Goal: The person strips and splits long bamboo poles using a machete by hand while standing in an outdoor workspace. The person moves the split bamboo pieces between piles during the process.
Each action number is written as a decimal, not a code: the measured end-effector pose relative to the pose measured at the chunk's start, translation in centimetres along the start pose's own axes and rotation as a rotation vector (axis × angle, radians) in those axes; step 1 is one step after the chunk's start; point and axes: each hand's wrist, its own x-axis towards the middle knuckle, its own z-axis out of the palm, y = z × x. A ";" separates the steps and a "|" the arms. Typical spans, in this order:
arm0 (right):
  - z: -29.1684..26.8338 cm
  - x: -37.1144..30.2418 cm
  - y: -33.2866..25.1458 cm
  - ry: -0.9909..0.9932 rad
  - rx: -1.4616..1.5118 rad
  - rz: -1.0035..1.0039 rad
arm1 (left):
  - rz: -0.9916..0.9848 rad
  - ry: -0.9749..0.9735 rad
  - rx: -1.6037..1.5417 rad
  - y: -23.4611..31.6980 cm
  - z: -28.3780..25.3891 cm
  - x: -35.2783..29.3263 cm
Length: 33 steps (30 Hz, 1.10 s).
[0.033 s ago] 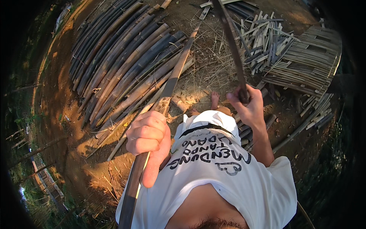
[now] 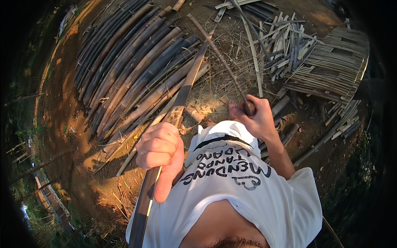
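Note:
My left hand (image 2: 159,151) is closed in a fist round a long split bamboo strip (image 2: 191,80), thumb pointing down along it. That strip slants from beside my left side up and away toward the far middle. My right hand (image 2: 258,120) grips the thick dark end of a thin, knotty brown stick (image 2: 223,60). The stick leans away to the left, and its far part crosses over the strip's far end in the view. Whether the two touch, I cannot tell.
Several dark and brown bamboo poles (image 2: 136,70) lie piled at the left. A heap of short split slats (image 2: 289,43) and a slatted bamboo panel (image 2: 331,64) are at the far right. A pale narrow strip (image 2: 253,53) lies near dry straw (image 2: 225,82). My bare foot (image 2: 232,108) shows ahead.
The stick in my right hand has swung to the left, from pointing nearly straight ahead to crossing the bamboo strip. My right hand shifted slightly left; my left hand stayed nearly still.

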 end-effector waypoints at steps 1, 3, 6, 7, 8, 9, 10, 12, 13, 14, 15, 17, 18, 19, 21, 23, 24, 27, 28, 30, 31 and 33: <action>1.5 0.2 -0.6 -0.051 -0.018 -0.116 | 0.011 -0.004 0.027 0.4 0.1 0.2; 4.3 0.7 -0.5 -0.135 -0.041 -0.287 | -0.019 0.017 0.042 0.8 -0.3 -0.3; 6.9 2.3 0.6 -0.167 -0.042 -0.377 | -0.040 0.171 0.076 1.7 -0.6 -0.5; 7.3 3.3 1.2 -0.158 -0.040 -0.389 | -0.071 0.202 0.100 2.1 -0.8 -0.5; 7.4 4.6 1.9 -0.160 -0.055 -0.292 | -0.101 0.233 0.125 2.1 -0.8 -0.4; 7.5 6.5 2.9 -0.164 -0.068 -0.199 | -0.081 0.255 0.107 2.0 -0.8 -0.3; 7.7 8.7 4.2 -0.165 -0.079 -0.105 | -0.084 0.256 0.112 1.9 -0.8 -0.3; 7.8 14.3 9.6 -0.176 -0.021 0.148 | -0.096 0.256 0.112 2.0 -0.7 -0.1; 7.7 16.8 12.5 -0.112 -0.045 0.146 | -0.099 0.244 0.116 2.1 -0.5 0.1; 7.4 18.7 14.7 -0.050 -0.070 0.145 | -0.102 0.233 0.122 2.1 -0.4 0.1; 6.8 19.6 14.3 -0.070 -0.080 0.148 | -0.100 0.227 0.138 1.9 -0.5 0.2; 6.6 19.8 13.7 -0.098 -0.049 0.065 | -0.102 0.283 0.151 2.0 -0.6 0.4; 6.4 19.0 12.1 -0.123 -0.036 0.029 | -0.110 0.318 0.167 1.9 -0.5 0.4; 6.5 18.1 10.5 -0.227 -0.081 0.066 | -0.095 0.362 0.177 1.6 -0.4 0.4; 7.0 15.9 9.1 -0.228 -0.069 -0.158 | -0.094 0.421 0.158 1.4 -0.4 1.1; 7.4 16.8 9.9 -0.215 -0.079 -0.236 | -0.102 0.447 0.179 1.4 -0.3 1.6; 8.0 18.4 11.7 -0.208 -0.083 -0.193 | -0.137 0.438 0.197 1.6 -0.2 2.0; 8.5 26.6 20.2 -0.107 0.081 0.113 | -0.228 0.416 0.162 1.0 -0.3 3.9; 8.4 28.8 21.0 -0.018 0.096 0.143 | -0.212 0.476 0.142 0.7 -0.2 4.4; 7.7 31.6 21.1 -0.099 -0.007 0.217 | -0.174 0.610 0.105 0.8 -0.1 5.2; 7.4 32.3 19.6 -0.114 -0.067 0.203 | -0.188 0.587 0.098 0.8 -0.6 5.3; 7.1 31.2 16.1 -0.182 -0.093 0.094 | -0.189 0.526 0.117 0.6 -1.0 5.5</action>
